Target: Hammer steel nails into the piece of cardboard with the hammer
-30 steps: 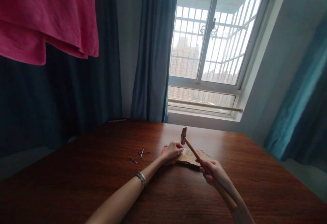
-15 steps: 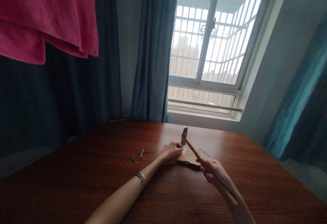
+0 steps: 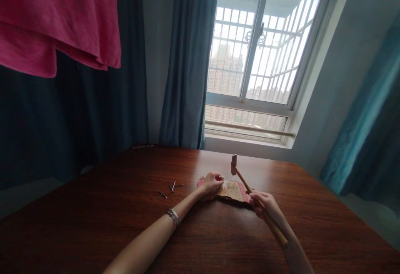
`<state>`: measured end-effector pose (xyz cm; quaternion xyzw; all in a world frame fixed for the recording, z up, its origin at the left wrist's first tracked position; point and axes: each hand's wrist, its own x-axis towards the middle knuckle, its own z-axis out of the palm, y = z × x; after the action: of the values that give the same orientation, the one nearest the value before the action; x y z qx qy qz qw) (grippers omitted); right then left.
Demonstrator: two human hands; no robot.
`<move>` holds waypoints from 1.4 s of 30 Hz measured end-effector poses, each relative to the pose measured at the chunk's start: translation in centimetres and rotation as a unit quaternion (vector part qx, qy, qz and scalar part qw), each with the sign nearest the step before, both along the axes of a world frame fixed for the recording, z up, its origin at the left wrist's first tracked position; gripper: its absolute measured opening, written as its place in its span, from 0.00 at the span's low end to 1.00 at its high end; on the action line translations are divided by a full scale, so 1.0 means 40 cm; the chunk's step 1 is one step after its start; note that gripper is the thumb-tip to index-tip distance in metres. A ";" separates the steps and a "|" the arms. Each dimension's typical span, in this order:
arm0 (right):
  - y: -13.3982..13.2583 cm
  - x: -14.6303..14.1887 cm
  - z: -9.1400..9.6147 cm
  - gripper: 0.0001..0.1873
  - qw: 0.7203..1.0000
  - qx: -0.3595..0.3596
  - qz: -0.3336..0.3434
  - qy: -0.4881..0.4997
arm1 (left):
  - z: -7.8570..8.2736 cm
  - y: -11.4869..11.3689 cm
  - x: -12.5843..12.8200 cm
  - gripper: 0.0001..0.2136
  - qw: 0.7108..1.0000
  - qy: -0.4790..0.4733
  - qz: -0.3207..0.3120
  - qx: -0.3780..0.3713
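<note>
My left hand (image 3: 211,183) rests on a flat perforated board (image 3: 231,190) with pink edges, fingers pinched together at its top edge on something too small to name, likely a nail. My right hand (image 3: 265,205) is closed round the wooden handle of a small hammer (image 3: 234,165). The hammer head stands raised above the board, to the right of my left fingers and apart from them. A bracelet circles my left wrist.
Several loose nails (image 3: 170,189) lie on the dark wooden table (image 3: 93,224) left of the board. A window (image 3: 256,53) and blue curtains (image 3: 187,61) stand behind the table. A pink cloth (image 3: 59,19) hangs at upper left.
The hammer head has swung to the right and away from my left fingers. My right hand has shifted slightly right with it. My left hand stays on the board.
</note>
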<state>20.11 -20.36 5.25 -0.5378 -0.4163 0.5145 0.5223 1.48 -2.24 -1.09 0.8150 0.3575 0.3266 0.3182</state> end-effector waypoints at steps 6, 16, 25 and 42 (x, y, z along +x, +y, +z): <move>0.008 0.067 -0.039 0.07 0.981 0.023 -0.142 -0.132 | 0.001 0.012 0.000 0.19 1.000 -0.008 -0.013 -0.013; -0.006 0.126 -0.062 0.08 0.924 -0.016 -0.203 -0.324 | 0.060 0.055 -0.055 0.25 0.995 -0.025 -0.068 -0.068; 0.010 0.157 -0.103 0.14 0.869 -0.045 -0.153 -0.469 | 0.201 0.086 -0.176 0.16 0.996 0.009 -0.023 -0.091; 0.011 0.176 -0.123 0.14 0.791 -0.102 -0.152 -0.585 | 0.188 0.022 -0.480 0.06 0.942 0.301 0.116 -0.089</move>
<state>27.15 -19.94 0.32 -0.8423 -0.5003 0.0557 0.1926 -17.71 -1.37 6.41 0.7966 0.5564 0.0679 0.2265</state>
